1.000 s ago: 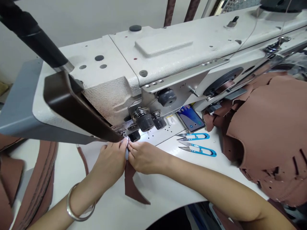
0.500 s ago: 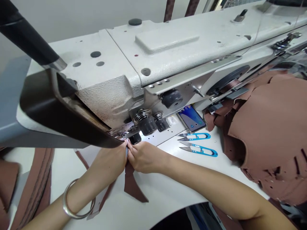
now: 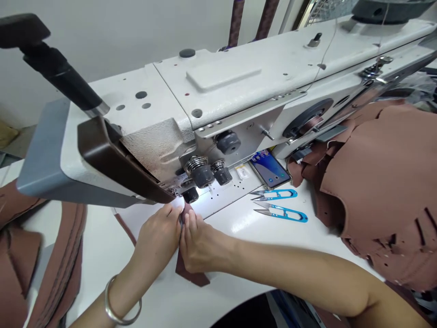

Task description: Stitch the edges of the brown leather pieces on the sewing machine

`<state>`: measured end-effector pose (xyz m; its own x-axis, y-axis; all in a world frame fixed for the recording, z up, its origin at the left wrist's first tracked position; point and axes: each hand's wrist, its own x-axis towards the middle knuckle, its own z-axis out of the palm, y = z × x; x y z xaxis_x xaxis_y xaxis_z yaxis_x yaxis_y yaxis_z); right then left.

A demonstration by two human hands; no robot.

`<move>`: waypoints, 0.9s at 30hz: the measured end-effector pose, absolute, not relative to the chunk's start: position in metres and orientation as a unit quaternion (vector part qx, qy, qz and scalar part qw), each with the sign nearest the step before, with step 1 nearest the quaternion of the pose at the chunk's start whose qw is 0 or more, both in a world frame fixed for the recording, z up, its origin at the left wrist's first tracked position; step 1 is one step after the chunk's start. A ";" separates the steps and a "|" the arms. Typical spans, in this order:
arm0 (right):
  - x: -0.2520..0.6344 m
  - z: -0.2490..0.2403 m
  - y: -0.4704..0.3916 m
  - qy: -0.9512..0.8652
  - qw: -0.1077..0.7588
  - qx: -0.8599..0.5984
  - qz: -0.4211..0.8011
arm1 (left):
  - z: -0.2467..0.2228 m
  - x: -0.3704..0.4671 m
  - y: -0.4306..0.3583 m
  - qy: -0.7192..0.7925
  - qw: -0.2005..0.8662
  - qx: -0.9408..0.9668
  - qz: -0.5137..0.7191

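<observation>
Below the head of a white sewing machine [image 3: 218,86], my two hands meet at a piece of brown leather-like material [image 3: 191,274]. My left hand [image 3: 160,232] has its fingers closed on the piece's left edge, close to the needle area, which the machine head hides. Against it, my right hand [image 3: 201,246] pinches the same material, thumb and fingers pressed together. One end of the piece hangs out below my right hand, and a strip of it shows above the fingertips. A pale sheet with a brown edge [image 3: 125,229] lies under my left forearm.
Two blue thread snips [image 3: 282,212] lie right of my hands, beside a phone [image 3: 269,168]. Stacked brown cut pieces [image 3: 385,173] fill the right side; more curved brown pieces [image 3: 64,255] lie at the left. A dark curved guard [image 3: 119,168] juts down above my left hand.
Both hands have drawn slightly down, away from the needle area, and more brown material shows above my right fingertips. The camera view has shifted, showing more of the machine's left end.
</observation>
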<state>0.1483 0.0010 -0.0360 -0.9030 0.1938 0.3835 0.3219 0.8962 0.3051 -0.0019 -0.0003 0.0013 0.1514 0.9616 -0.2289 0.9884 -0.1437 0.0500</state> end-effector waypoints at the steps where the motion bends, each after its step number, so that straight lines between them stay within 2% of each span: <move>1: 0.148 -0.036 0.001 -0.959 0.170 -0.135 -0.184 | 0.002 -0.001 0.000 0.642 0.090 0.757 -0.075; 7: 0.143 -0.038 0.002 -0.960 0.163 -0.135 -0.184 | 0.004 0.001 0.005 0.634 0.080 0.764 -0.085; 12: 0.137 -0.035 0.003 -0.972 0.115 -0.150 -0.136 | 0.010 0.005 0.014 0.634 0.089 0.756 -0.138; 15: 0.134 -0.035 0.005 -0.975 0.115 -0.146 -0.124 | 0.011 0.007 0.019 0.635 0.082 0.752 -0.159; 21: 0.136 -0.037 -0.003 -0.958 0.174 -0.171 -0.153 | 0.000 0.003 0.020 0.622 0.056 0.767 -0.146; 24: 0.138 -0.038 -0.010 -0.933 0.236 -0.175 -0.208 | -0.007 -0.005 0.013 0.597 0.034 0.795 -0.106; 27: 0.139 -0.038 -0.012 -0.919 0.261 -0.175 -0.240 | -0.012 -0.011 0.006 0.585 0.030 0.809 -0.055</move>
